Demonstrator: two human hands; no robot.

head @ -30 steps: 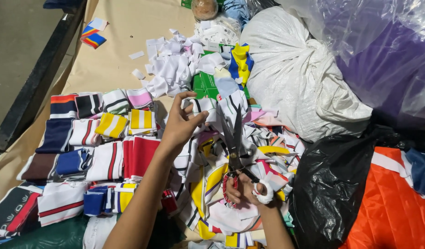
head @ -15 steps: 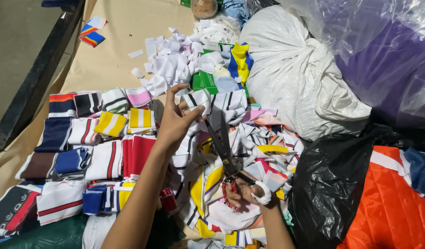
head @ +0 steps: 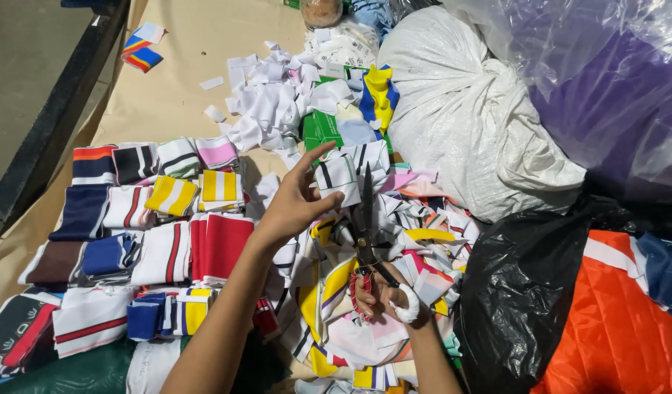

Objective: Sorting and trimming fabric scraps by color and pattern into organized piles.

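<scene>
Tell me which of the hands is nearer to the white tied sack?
Right. The right hand, holding the scissors, lies below-left of the white tied sack; the left hand, pinching a striped fabric piece, is farther left.

A cluttered sorting surface seen from above, crowded by bulky bags.

A beige sheet [head: 175, 80] is spread over the worktop, bare toward the upper left of the frame and scattered there with small white scraps [head: 267, 102]. A dark bar [head: 55, 124] is seen running diagonally along the left edge, with grey floor [head: 22, 58] beyond it in the upper-left corner. A tied white sack [head: 467, 124] is set at upper centre, a clear plastic bag [head: 606, 80] over purple contents fills the upper right, and a black plastic bag [head: 518, 292] is laid against orange quilted fabric [head: 613, 328] at the lower right. Flat, even lighting is cast throughout.
</scene>
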